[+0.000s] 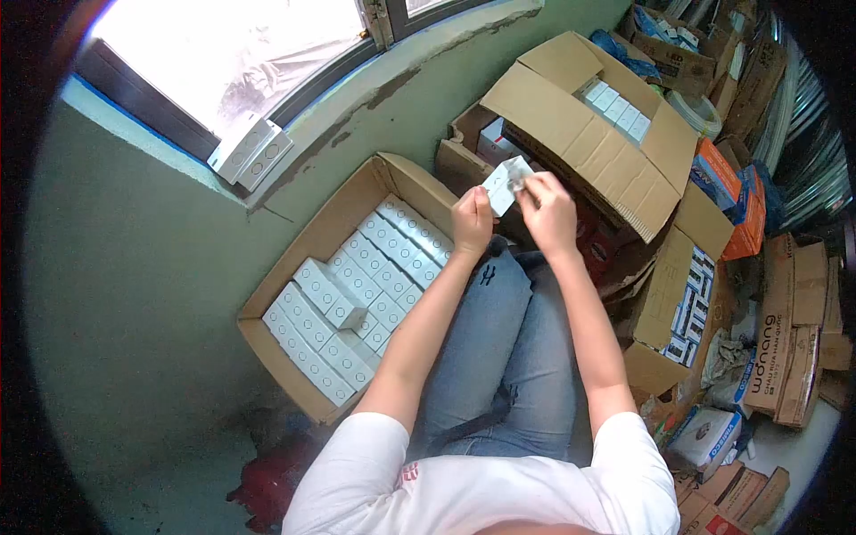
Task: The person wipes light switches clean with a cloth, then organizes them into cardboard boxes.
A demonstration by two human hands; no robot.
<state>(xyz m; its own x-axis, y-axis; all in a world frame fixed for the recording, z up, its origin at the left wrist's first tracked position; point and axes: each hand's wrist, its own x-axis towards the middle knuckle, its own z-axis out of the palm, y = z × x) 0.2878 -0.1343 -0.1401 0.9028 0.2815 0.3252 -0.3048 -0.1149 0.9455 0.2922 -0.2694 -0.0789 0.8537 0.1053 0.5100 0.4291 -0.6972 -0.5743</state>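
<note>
A small white box is held up in front of the knees, between my two hands. My left hand is closed round its left end. At its right side my right hand has its fingers bent against the box; whether they pinch anything smaller is hard to make out. To the left stands an open carton filled with rows of white boxes marked with circles. One of them sits higher than its neighbours. Another open carton, at the upper right, holds white pieces.
White boxes rest on the window sill. On the right are a carton of blue-and-white packs, orange boxes, flattened cardboard and a white-and-blue box. Coiled tubing lies at the upper right.
</note>
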